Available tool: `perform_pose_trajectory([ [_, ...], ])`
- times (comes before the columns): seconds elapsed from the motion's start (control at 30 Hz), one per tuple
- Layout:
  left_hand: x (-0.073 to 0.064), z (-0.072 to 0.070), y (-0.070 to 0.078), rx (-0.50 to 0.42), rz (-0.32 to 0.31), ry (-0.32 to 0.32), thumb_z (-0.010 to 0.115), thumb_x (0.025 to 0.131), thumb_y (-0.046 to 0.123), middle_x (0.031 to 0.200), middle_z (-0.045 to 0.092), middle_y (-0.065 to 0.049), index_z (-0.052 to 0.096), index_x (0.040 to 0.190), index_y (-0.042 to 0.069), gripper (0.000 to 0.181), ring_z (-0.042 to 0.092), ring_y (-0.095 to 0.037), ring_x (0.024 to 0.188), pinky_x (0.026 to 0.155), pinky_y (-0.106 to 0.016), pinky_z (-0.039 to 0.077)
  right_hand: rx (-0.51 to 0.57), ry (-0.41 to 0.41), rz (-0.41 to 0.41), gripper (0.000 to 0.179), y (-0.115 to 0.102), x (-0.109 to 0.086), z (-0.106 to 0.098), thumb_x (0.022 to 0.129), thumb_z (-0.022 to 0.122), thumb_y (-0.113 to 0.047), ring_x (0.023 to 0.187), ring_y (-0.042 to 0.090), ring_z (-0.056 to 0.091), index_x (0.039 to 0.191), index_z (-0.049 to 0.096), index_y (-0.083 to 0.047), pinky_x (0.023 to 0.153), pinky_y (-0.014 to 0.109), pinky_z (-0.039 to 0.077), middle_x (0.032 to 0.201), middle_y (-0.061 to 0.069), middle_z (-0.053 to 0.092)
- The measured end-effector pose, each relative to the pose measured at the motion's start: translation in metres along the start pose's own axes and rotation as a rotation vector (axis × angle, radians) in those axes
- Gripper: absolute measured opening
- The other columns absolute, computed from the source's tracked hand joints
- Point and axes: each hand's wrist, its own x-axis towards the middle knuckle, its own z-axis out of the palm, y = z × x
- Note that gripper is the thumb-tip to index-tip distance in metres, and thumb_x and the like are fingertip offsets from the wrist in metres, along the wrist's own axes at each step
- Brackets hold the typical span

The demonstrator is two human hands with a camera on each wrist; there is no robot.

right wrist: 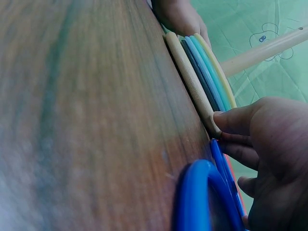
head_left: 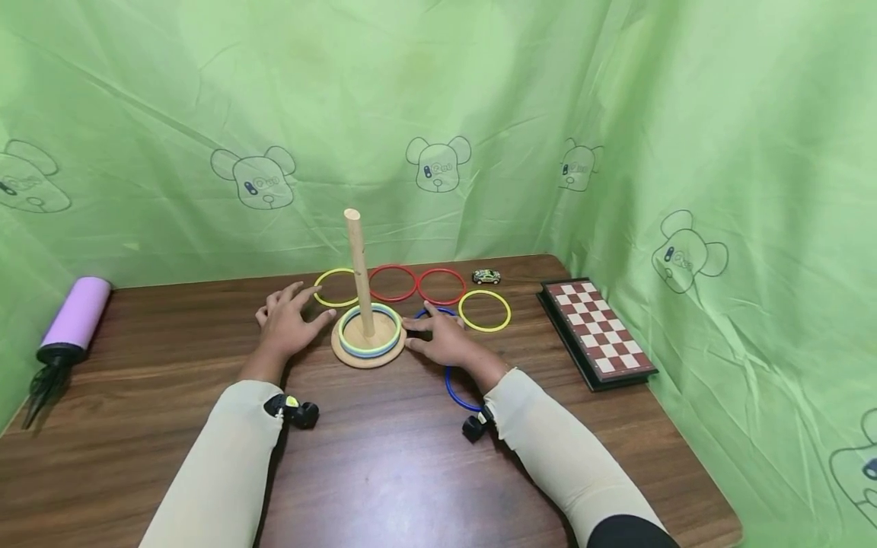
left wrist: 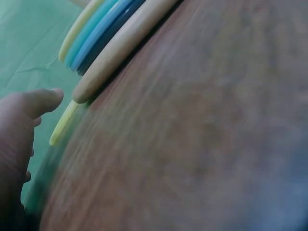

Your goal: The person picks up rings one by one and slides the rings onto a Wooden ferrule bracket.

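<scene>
A wooden ring-toss stand (head_left: 360,266) with an upright peg and round base stands mid-table. Several stacked rings (left wrist: 98,33), yellow, teal, light blue and dark blue, lie around the peg on its base. My left hand (head_left: 286,329) is spread left of the stand, its thumb apart from the base in the left wrist view and its fingers near a yellow ring (head_left: 327,302). On the right, my right hand (head_left: 444,340) touches the base's rim with its thumb and index finger fairly straight. Part of a blue ring (head_left: 438,310) is hidden behind that hand.
Two red rings (head_left: 393,299), another yellow ring (head_left: 485,329) and a toy car (head_left: 486,277) lie behind. A second blue ring (head_left: 457,399) lies under the right wrist. A chessboard case (head_left: 599,331) is at right, a purple hand pump (head_left: 77,312) at left. Green curtains (head_left: 356,99) surround the table.
</scene>
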Motion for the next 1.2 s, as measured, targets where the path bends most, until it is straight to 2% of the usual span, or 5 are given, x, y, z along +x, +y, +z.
perform_pose_trajectory([
  [0.37, 0.017, 0.001, -0.002, 0.086, -0.010, -0.077, 0.068, 0.101, 0.064, 0.175, 0.030, -0.029, 0.050, 0.164, 0.018, 0.080, 0.026, -0.060, 0.152, 0.113, -0.082, 0.017, -0.003, -0.003, -0.013, 0.047, 0.000, -0.001, 0.002, 0.107, 0.071, -0.037, 0.172, 0.035, 0.019, 0.153, 0.064, -0.027, 0.128, 0.079, 0.009, 0.161, -0.005, 0.061],
  [0.67, 0.029, 0.000, -0.001, 0.091, 0.002, -0.150, 0.066, 0.101, 0.066, 0.177, 0.024, -0.029, 0.045, 0.167, 0.018, 0.084, 0.020, -0.059, 0.155, 0.114, -0.081, 0.014, -0.009, 0.005, -0.016, 0.047, 0.000, 0.000, 0.002, 0.108, 0.071, -0.037, 0.171, 0.035, 0.020, 0.153, 0.065, -0.027, 0.128, 0.080, 0.011, 0.160, -0.004, 0.062],
  [1.07, 0.041, 0.001, 0.004, 0.135, 0.003, -0.211, 0.060, 0.101, 0.073, 0.178, 0.020, -0.029, 0.039, 0.171, 0.019, 0.091, 0.018, -0.062, 0.155, 0.115, -0.082, 0.010, -0.002, -0.004, -0.002, 0.048, 0.000, 0.001, 0.004, 0.107, 0.072, -0.038, 0.171, 0.032, 0.021, 0.153, 0.065, -0.028, 0.128, 0.076, 0.014, 0.166, 0.002, 0.056],
  [1.2, 0.044, 0.001, 0.007, 0.132, 0.010, -0.222, 0.061, 0.100, 0.074, 0.178, 0.019, -0.030, 0.039, 0.171, 0.019, 0.092, 0.018, -0.063, 0.155, 0.115, -0.082, 0.011, -0.005, 0.005, 0.003, 0.048, 0.000, 0.001, 0.003, 0.107, 0.072, -0.038, 0.171, 0.032, 0.021, 0.153, 0.065, -0.027, 0.129, 0.074, 0.014, 0.164, -0.001, 0.059],
])
